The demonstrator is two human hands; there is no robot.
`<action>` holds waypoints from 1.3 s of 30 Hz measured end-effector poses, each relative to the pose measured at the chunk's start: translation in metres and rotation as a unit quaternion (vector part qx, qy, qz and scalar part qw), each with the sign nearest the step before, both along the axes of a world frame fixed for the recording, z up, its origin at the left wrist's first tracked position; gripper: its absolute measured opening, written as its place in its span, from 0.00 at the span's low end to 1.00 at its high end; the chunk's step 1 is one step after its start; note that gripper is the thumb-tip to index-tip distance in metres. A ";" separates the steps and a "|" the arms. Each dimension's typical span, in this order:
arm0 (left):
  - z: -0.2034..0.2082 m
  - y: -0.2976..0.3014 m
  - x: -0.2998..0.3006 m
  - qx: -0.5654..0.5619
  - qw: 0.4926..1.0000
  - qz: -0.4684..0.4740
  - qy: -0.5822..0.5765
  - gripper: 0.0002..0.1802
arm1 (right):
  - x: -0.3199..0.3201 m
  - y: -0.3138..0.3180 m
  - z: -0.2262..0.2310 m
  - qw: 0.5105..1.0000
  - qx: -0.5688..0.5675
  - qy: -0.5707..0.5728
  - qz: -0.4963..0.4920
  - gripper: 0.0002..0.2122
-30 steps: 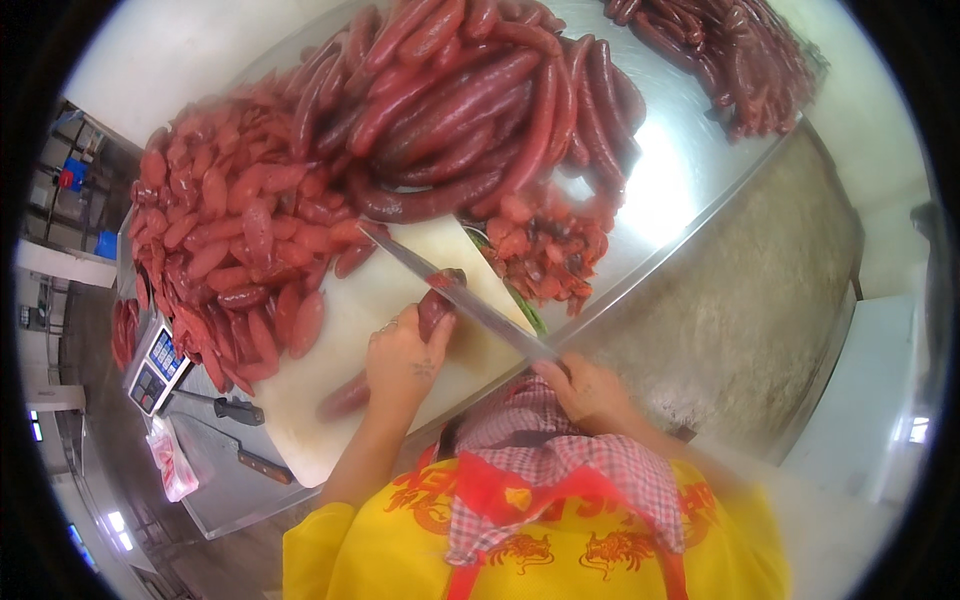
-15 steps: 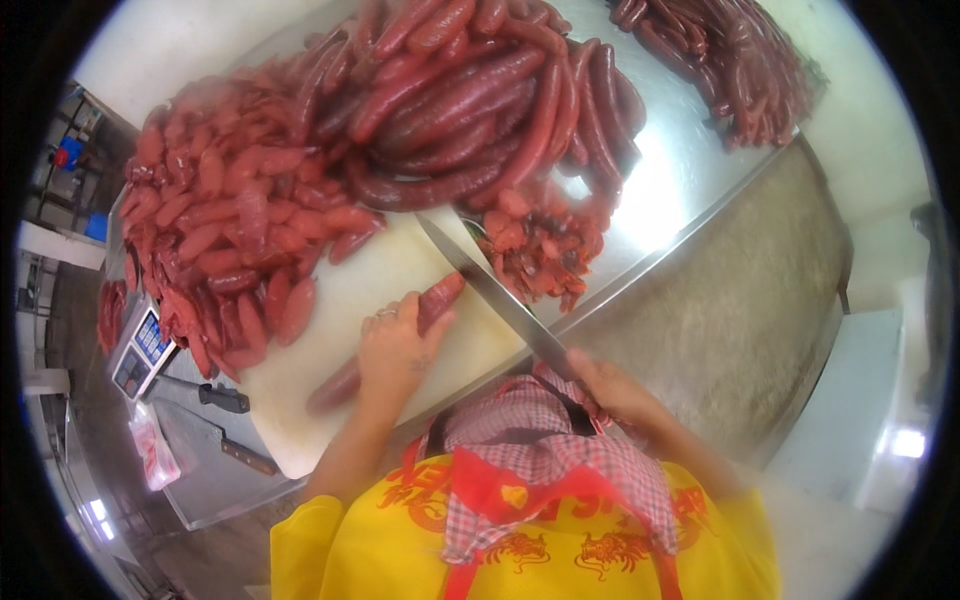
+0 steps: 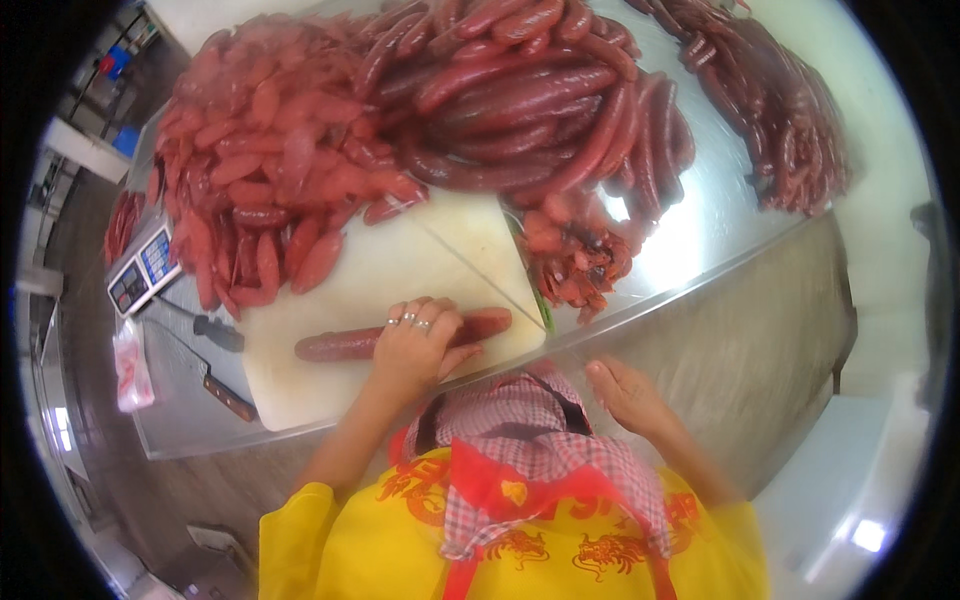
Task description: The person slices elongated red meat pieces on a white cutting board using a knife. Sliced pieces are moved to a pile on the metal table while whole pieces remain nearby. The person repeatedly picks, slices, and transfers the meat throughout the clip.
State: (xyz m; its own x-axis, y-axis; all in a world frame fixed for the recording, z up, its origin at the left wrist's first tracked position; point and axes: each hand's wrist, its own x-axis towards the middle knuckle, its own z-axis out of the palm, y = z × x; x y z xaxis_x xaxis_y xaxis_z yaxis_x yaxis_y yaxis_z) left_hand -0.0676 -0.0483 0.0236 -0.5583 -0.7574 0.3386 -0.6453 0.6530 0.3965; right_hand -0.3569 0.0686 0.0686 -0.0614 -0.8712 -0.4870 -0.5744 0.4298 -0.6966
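A thick dark-red sausage [image 3: 340, 345] lies crosswise on the white cutting board [image 3: 300, 395]. My left hand [image 3: 418, 340], wearing rings, is closed over its right half and presses it to the board. The sausage's right end sticks out past my fingers. My right hand [image 3: 630, 400] is closed round the handle of a long knife [image 3: 480, 275], just off the table's near edge. The blade shows edge-on as a thin line slanting over the board, right of the sausage; the handle is mostly hidden. Cut sausage pieces [image 3: 260, 160] are heaped left of the board.
Whole sausages [image 3: 520, 85] are piled behind the board. Reddish scraps [image 3: 580, 250] lie to its right, and a bundle of thin sausages [image 3: 775, 120] at the far right. Two more knives, one wooden-handled [image 3: 230, 398], a scale [image 3: 145, 265] and a plastic bag [image 3: 130, 370] sit left.
The sausage has turned from slanting to nearly crosswise, and my left hand has moved right with it. The knife has rolled from showing its flat side to edge-on. The whole view has shifted.
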 end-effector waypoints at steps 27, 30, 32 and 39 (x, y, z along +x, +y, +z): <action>-0.012 0.019 0.000 -0.137 0.980 0.086 0.113 0.13 | 0.028 -0.109 -0.012 0.899 -0.157 0.134 0.386 0.23; -0.014 0.020 0.006 -0.138 0.980 0.094 0.106 0.13 | -0.010 -0.082 0.032 0.948 -0.056 0.127 0.285 0.20; -0.016 0.018 0.009 -0.128 0.982 0.090 0.105 0.15 | -0.033 -0.060 0.067 0.946 0.062 0.183 0.259 0.20; -0.017 0.014 0.005 -0.104 0.980 0.101 0.139 0.16 | 0.000 -0.073 0.027 0.933 -0.055 0.138 0.327 0.23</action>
State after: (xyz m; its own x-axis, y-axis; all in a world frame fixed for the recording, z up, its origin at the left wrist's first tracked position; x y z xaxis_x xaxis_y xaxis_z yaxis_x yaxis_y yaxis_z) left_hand -0.0626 -0.0341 0.0064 -0.2691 -0.7415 0.6146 -0.6557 0.6085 0.4470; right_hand -0.3569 -0.0044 0.0960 0.3907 -0.8104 -0.4367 -0.8534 -0.1410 -0.5018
